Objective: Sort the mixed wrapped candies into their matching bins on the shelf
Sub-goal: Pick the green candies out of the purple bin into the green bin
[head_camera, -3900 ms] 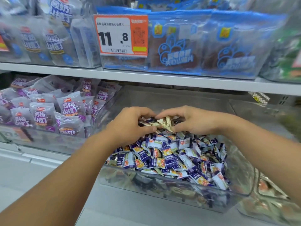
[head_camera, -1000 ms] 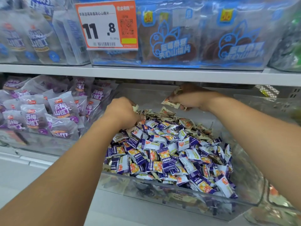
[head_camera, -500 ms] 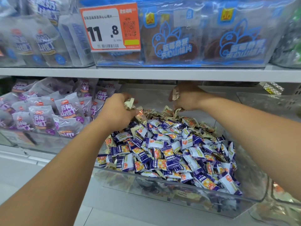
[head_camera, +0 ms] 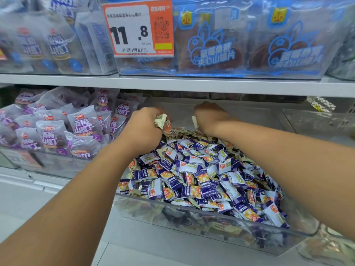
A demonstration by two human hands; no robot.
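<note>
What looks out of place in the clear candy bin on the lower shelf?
The clear plastic bin holds two kinds mixed: purple-and-white wrapped candies fill the front, while beige-gold wrapped candies pile at the back. The left hand and right hand each grip beige-gold pieces there. Nothing looks spilled or torn.

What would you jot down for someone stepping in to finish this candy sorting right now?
Left hand: closed on a few beige candies at the back of the clear bin.
Right hand: closed on a beige candy too.
Purple candies fill the bin's front; beige ones lie behind them.
Done: none visibly moved out.
Left: clear the beige ones into their own bin, which I cannot pick out.
</note>
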